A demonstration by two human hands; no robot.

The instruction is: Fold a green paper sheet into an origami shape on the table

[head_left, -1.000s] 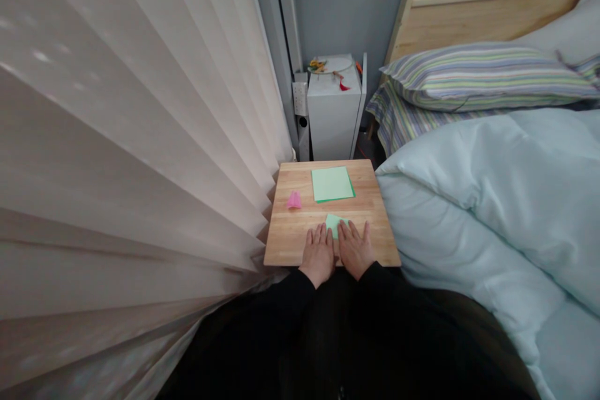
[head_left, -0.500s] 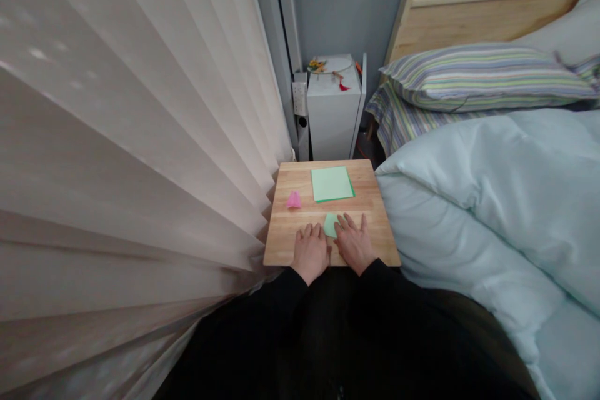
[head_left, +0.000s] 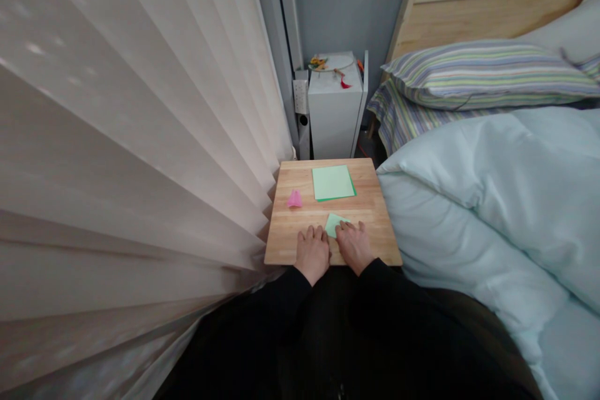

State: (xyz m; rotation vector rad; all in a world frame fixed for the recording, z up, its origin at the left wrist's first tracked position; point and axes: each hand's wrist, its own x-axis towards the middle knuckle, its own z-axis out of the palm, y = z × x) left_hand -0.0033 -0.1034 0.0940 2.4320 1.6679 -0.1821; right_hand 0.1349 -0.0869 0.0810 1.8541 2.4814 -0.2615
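Note:
A small folded piece of light green paper [head_left: 333,223] lies near the front of a wooden tabletop [head_left: 281,244]. My right hand [head_left: 355,246] rests on its right part, fingers bent and drawn in over the paper, covering that side of it. My left hand [head_left: 312,254] lies palm down on the wood just left of the paper, its fingers stretched forward and slightly apart; its thumb is mostly hidden. Farther back is a stack of square green sheets [head_left: 334,182], a pale one over a darker one. A small folded pink paper shape [head_left: 295,199] stands or lies to their left.
A pleated curtain [head_left: 187,137] hangs close along the table's left side. On the right, a bed with a pale blue quilt [head_left: 469,200] and a striped pillow [head_left: 487,75] borders it. Behind stands a white cabinet [head_left: 332,122] with small ornaments on top.
My right hand's spread fingers have drawn in and bent on the green paper, showing a bit more of its upper edge. My left hand has barely moved.

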